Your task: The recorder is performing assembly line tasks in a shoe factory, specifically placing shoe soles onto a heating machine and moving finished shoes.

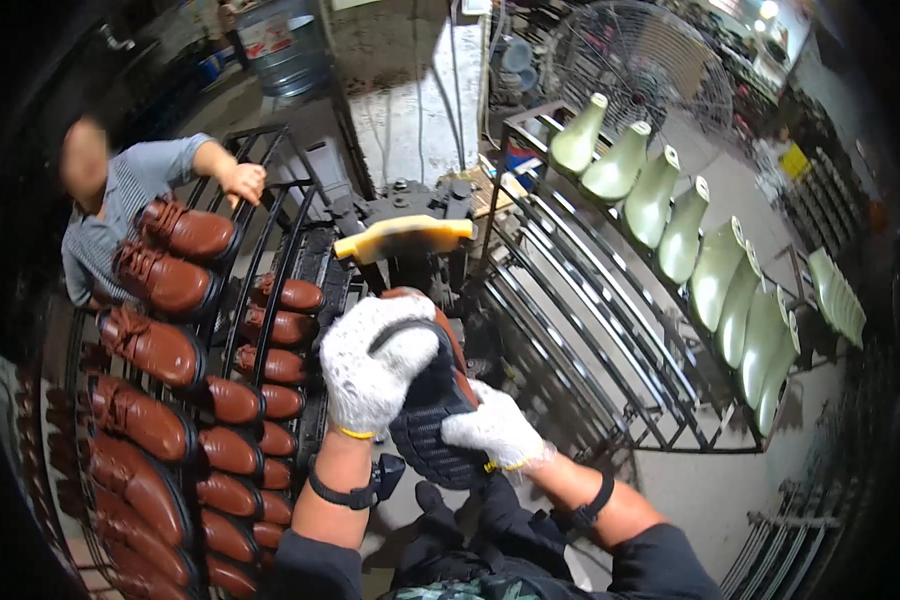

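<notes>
Both gloved hands clamped on brown shoe (438,390), black sole up, just below yellow-padded machine head (403,238). Left hand (375,365) wraps toe-side top; right hand (492,428) grips lower end. Shoe's long axis runs near-vertical in view, tilted right at bottom (left hand nearer machine). Rack of brown shoes (170,400) sits left.
</notes>
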`<state>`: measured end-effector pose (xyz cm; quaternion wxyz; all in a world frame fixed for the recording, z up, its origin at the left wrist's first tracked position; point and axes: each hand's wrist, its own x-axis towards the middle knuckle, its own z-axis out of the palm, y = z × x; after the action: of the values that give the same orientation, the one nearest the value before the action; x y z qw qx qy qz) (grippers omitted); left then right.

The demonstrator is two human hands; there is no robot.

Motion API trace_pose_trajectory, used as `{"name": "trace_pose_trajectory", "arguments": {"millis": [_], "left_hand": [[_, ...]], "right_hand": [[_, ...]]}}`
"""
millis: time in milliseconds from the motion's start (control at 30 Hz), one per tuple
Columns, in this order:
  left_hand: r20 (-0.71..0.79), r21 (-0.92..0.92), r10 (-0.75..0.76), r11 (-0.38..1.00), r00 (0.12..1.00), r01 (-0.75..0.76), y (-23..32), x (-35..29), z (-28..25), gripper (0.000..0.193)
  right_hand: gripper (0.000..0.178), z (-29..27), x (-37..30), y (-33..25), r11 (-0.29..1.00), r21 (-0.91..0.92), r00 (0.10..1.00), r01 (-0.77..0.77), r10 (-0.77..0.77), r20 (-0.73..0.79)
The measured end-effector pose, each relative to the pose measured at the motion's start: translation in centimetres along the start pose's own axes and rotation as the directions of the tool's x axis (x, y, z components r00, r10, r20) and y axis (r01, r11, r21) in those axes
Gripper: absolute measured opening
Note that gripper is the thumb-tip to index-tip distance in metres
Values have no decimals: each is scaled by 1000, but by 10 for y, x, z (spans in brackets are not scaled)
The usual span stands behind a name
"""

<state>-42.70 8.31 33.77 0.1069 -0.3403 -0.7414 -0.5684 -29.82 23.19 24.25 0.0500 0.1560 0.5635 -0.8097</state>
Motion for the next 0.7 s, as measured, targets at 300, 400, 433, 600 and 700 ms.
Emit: {"name": "trace_pose_trajectory", "arguments": {"millis": [300, 400, 433, 600, 700], "left_hand": [[-57, -137, -113, 985, 992, 104, -27, 3, 10, 43], [-75, -347, -241, 916, 968, 201, -40, 6, 13, 62], [-113, -264, -165, 956, 980, 131, -48, 5, 11, 63], [-293, -203, -142, 976, 945, 83, -71, 5, 15, 50], [-233, -24, 4, 1000, 973, -10, -74, 8, 13, 27]], "right_hand": [[87, -13, 17, -26, 930, -346, 989, -126, 145, 30], [109, -19, 53, -59, 822, -503, 959, 266, -277, 54], [109, -12, 73, -74, 766, -470, 886, 439, -454, 87], [34, 49, 90, -142, 534, -388, 659, 751, -634, 404], [39, 37, 100, -116, 459, -492, 645, 739, -695, 320]]}}
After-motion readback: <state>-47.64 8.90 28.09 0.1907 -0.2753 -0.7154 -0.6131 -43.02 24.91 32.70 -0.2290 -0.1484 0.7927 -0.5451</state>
